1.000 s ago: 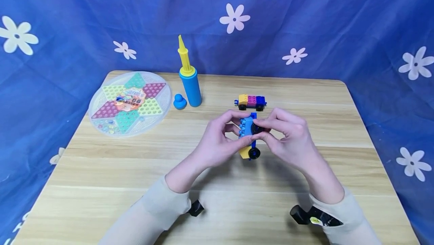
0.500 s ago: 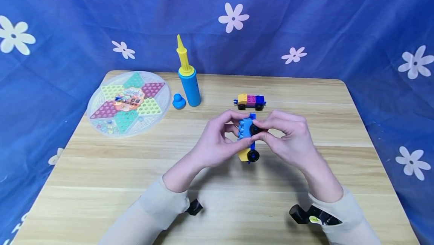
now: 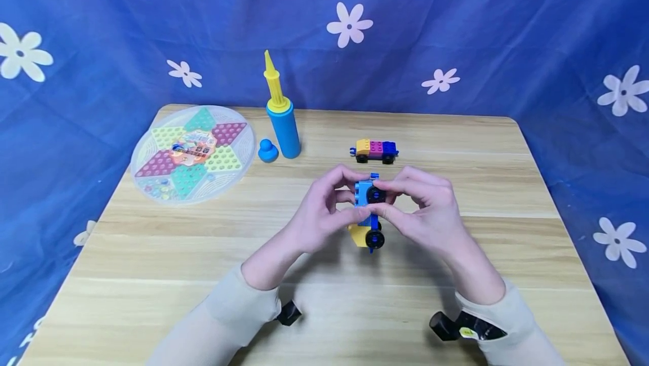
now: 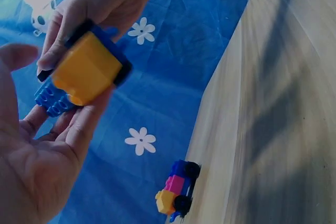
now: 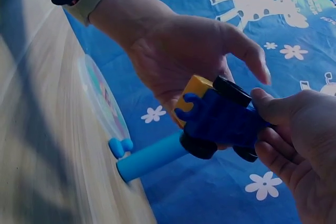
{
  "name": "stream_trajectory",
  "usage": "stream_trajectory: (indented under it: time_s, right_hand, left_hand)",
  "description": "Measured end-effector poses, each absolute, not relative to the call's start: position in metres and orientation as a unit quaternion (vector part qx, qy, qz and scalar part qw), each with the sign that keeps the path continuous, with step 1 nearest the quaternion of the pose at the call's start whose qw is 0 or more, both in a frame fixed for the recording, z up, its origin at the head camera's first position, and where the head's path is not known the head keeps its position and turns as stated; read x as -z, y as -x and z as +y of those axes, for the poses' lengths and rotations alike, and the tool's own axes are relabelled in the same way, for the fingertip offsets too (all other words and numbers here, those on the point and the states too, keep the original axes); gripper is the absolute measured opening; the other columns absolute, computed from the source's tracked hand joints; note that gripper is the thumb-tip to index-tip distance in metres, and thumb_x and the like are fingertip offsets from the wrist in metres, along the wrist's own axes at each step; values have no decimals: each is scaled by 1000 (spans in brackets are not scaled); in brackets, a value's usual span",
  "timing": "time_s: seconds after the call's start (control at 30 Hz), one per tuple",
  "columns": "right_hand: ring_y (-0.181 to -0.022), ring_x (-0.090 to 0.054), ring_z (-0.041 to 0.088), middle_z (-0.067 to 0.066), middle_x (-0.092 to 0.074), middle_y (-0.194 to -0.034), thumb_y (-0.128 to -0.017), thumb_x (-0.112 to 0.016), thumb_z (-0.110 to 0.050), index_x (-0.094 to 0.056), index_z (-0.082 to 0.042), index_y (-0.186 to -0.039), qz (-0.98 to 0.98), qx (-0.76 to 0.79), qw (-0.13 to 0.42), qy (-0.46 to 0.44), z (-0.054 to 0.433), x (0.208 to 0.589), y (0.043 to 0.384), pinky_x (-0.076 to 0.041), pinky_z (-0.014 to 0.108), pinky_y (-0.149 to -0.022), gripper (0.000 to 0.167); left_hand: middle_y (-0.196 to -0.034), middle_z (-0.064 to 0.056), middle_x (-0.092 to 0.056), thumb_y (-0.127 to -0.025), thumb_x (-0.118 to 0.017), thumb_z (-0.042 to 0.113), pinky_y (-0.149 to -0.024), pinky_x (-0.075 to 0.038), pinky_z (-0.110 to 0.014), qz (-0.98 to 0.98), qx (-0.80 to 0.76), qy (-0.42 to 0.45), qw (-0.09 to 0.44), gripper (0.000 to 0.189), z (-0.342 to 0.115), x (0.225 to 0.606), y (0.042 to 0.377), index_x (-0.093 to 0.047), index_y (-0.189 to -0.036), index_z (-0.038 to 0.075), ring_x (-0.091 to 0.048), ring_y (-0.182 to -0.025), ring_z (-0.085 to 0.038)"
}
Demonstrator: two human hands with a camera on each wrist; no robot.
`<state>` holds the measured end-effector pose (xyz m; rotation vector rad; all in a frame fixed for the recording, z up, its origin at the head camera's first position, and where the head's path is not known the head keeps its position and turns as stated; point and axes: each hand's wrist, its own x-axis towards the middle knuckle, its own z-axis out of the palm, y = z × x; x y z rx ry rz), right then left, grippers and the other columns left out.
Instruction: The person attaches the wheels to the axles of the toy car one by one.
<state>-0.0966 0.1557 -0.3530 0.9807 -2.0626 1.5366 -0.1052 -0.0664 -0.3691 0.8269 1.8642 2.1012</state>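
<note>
Both hands hold a toy brick car above the table, light blue bricks at its far end and a yellow brick at its near end. It is turned on its side, with the studs facing left. My left hand has its fingers round the studded side; its thumb lies over the car, slightly apart from it in the left wrist view. From the right, my right hand pinches the car near a black wheel. The right wrist view shows the dark blue chassis and its hook.
A second brick car, yellow, pink and blue, stands just beyond the hands. At the back left are a blue and yellow hand pump, a small blue knob-shaped piece and a round star-patterned game board.
The car has shifted slightly left and toward the near edge, and has rolled a little so that more of its wheel side shows. Both hands have kept their hold.
</note>
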Motion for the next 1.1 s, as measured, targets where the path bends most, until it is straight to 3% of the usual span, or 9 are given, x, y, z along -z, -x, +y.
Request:
stream_trajectory:
  time_s: [0.1, 0.2, 0.3, 0.4, 0.53, 0.77, 1.1]
  right_hand:
    - [-72, -64, 16, 2, -70, -82, -77, -94, 2, -82, 1, -106, -723, -560, 197, -353, 154, 352, 95, -54, 20, -67, 32]
    - [-72, -65, 16, 4, -71, -84, -79, -94, -2, -81, 2, -108, -716, -560, 199, -367, 153, 351, 94, -57, 22, -69, 32]
    - [-76, -67, 17, 6, -72, -89, -86, -90, -10, -80, 3, -111, -709, -562, 184, -383, 155, 349, 93, -58, 25, -72, 30]
    - [-83, -68, 19, 9, -72, -95, -89, -86, -4, -79, 4, -112, -698, -579, 155, -390, 157, 349, 93, -60, 27, -78, 25]
    - [-84, -69, 20, 9, -72, -95, -85, -85, 8, -79, 4, -111, -702, -576, 155, -390, 158, 350, 93, -60, 28, -79, 27]
    - [-83, -67, 19, 10, -72, -95, -83, -86, 11, -79, 4, -112, -711, -573, 158, -376, 162, 352, 92, -61, 28, -79, 30]
    - [-82, -66, 19, 11, -72, -96, -76, -85, 19, -79, 3, -110, -713, -573, 157, -373, 164, 353, 91, -61, 28, -77, 38]
  left_hand:
    - [-119, -19, -62, -100, -71, 6, -76, -65, -41, 632, -719, -271, 102, 29, -64, 367, 106, -59, -126, -1, -76, -94, -34]
    - [-119, -16, -65, -102, -71, 6, -73, -65, -37, 642, -716, -258, 96, 23, -64, 367, 106, -61, -122, 2, -77, -93, -32]
    - [-117, -13, -65, -99, -73, 0, -71, -64, -37, 650, -708, -265, 84, 27, -65, 367, 106, -62, -123, 4, -77, -90, -30]
    - [-115, -10, -65, -97, -76, 0, -72, -65, -41, 662, -693, -276, 73, 34, -67, 368, 106, -63, -127, 8, -76, -91, -28]
    - [-115, -8, -65, -97, -77, 2, -73, -65, -44, 678, -676, -280, 72, 40, -69, 368, 106, -63, -134, 10, -74, -94, -26]
    - [-120, -11, -65, -97, -77, 2, -82, -64, -40, 691, -668, -260, 99, 56, -72, 369, 107, -54, -147, 7, -72, -102, -25]
    - [-119, -1, -72, -95, -82, 10, -86, -63, -36, 733, -628, -247, 87, 45, -76, 368, 108, -65, -137, 8, -72, -105, -18]
